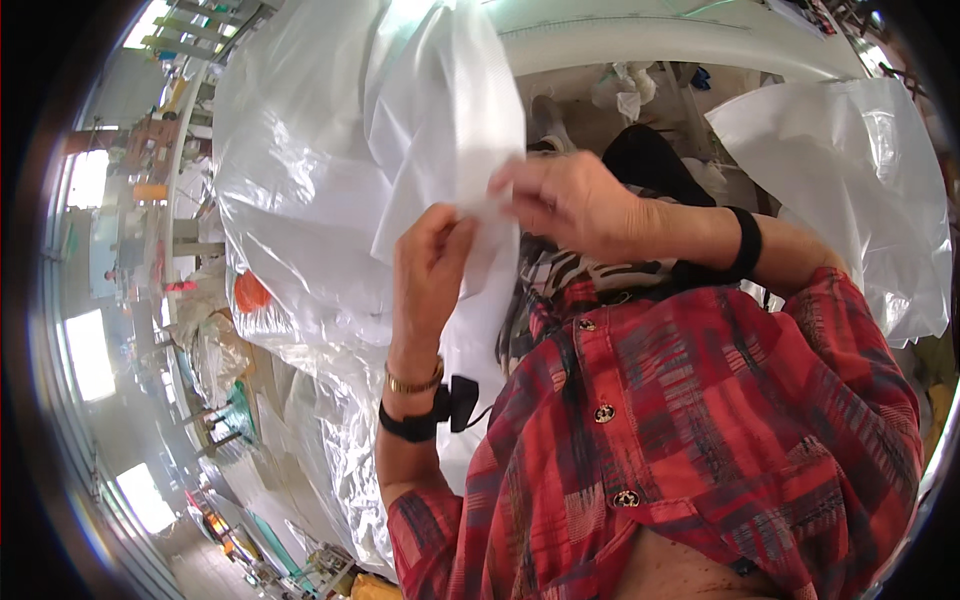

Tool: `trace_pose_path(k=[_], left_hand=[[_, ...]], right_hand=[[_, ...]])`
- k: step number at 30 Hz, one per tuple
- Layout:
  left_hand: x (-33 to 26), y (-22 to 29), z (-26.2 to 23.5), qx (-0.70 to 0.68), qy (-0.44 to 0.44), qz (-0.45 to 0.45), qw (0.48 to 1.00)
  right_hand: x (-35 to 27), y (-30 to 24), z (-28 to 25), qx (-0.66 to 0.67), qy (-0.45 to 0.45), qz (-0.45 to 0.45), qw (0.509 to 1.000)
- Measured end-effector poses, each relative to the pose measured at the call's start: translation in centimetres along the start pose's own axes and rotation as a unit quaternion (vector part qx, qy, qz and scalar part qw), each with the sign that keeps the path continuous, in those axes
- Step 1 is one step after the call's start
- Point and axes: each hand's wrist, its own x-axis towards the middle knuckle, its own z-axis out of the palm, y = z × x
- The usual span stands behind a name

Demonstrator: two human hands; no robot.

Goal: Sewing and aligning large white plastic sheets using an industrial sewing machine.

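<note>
I hold a thin clear plastic bag point(440, 110) up in front of my chest. My left hand point(430, 265) pinches its lower edge between thumb and fingers, a gold bracelet and black band on the wrist. My right hand point(570, 205) grips the same edge just to the right, fingers bunched on the film; a black band circles that wrist. The two hands almost touch. The bag rises and spreads to the upper left. Below the hands is my red plaid shirt point(700, 420).
More clear plastic sheeting point(300, 250) piles at the left, with an orange object point(250, 292) behind it. Another white plastic bag point(850, 190) hangs at the right. A white curved table edge point(650, 45) runs along the top. Workbenches and windows point(85, 350) line the far left.
</note>
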Motion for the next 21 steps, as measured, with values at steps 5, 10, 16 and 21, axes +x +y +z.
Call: trace_pose_path(k=[5,10,16,21], left_hand=[[-0.8,2.5,-1.8,0.177,0.174,0.115,0.962],[2.1,10.8,-5.3,0.239,0.136,0.215,0.937],[3.9,16.4,-6.2,0.469,-0.052,0.275,0.838],[1.9,10.4,-3.7,0.461,-0.147,0.247,0.84]], right_hand=[[3.1,6.5,1.5,0.212,0.22,0.221,0.926],[12.8,5.4,7.3,0.505,-0.037,0.118,0.854],[17.2,2.7,12.9,0.404,-0.167,0.13,0.89],[14.5,3.4,13.7,0.317,-0.197,0.06,0.926]])
